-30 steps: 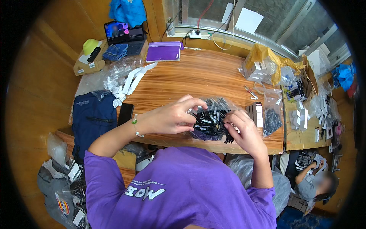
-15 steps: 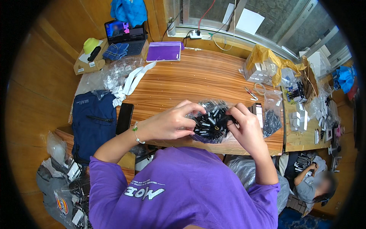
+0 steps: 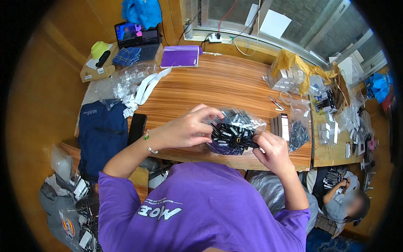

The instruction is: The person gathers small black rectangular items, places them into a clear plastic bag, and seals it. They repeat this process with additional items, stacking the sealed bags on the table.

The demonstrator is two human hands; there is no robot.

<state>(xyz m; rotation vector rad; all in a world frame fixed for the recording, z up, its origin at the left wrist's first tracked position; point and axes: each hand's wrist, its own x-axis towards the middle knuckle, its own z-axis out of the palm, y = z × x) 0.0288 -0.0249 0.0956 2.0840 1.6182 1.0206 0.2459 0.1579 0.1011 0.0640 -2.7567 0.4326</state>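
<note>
A clear plastic bag (image 3: 233, 115) full of small black pieces with white print lies near the table's front edge. My left hand (image 3: 196, 128) has its fingers curled on the bag's left rim, closed on the plastic. On the right, my right hand (image 3: 272, 150) pinches the end of a black bundle (image 3: 239, 141), which has a yellowish band round it. The bundle rests at the bag's mouth, over the other black pieces. My right fingers hide its far end, and I cannot make out exactly what the pieces are.
Narrow boxes (image 3: 283, 126) and a second clear bag of black pieces (image 3: 299, 132) stand right of my hand, with small pliers (image 3: 276, 103) behind. A black phone (image 3: 137, 129) and navy cloth bag (image 3: 103, 136) lie left. Another person (image 3: 348, 203) works at lower right.
My right hand has come down toward me and turned, and the banded bundle now points into it. The bag's right side has opened out behind the hand. My left hand has shifted slightly.
</note>
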